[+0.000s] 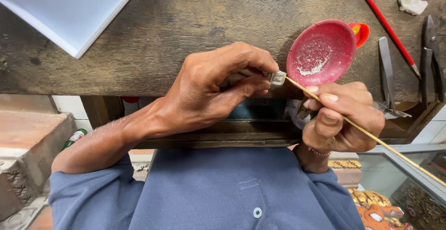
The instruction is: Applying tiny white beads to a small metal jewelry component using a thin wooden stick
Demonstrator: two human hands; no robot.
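My left hand [218,88] pinches a small silver metal piece [278,77] between thumb and forefinger, just over the front edge of a worn wooden workbench [176,30]. My right hand [341,116] grips a long thin bamboo stick [371,136]. The stick's tip touches the silver piece. Its far end runs out to the lower right. A tilted red bowl [321,52] with whitish powder inside rests just above the right hand.
A white tray [69,9] lies at the top left. At the right of the bench are a red pencil [389,31], metal pliers [432,58], tweezers [385,72] and a pale stone [411,3]. A glass case [409,197] is below right. A green bottle [74,138] is below left.
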